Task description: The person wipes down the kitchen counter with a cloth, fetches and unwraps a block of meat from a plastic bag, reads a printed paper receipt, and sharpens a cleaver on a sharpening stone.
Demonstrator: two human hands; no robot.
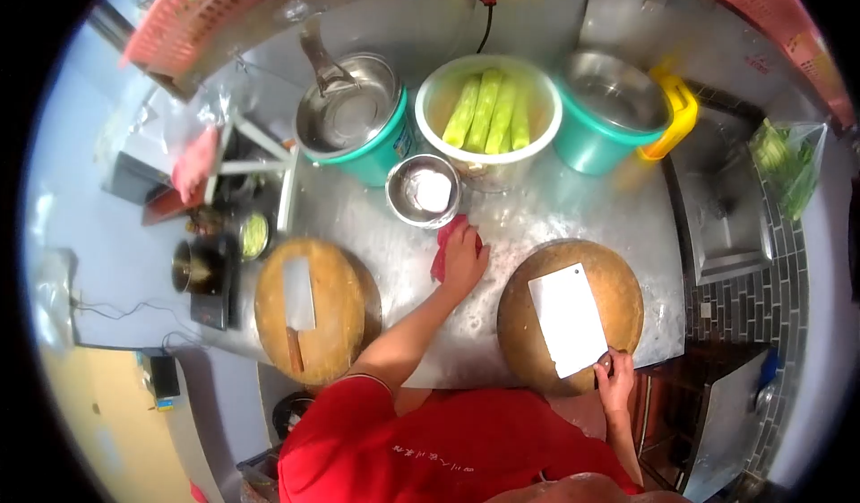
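Observation:
My left hand presses on a dark red cloth lying on the steel table, just below a small metal bowl with something white inside. At the lower right, my right hand is closed round the short handle of a wide cleaver. Its pale blade lies flat over a round wooden board. A second cleaver rests alone on the left wooden board, handle toward the front edge.
Along the back of the steel table stand two teal buckets with metal basins, and a white-rimmed tub of peeled green stalks. A yellow handled item and a sink are on the right.

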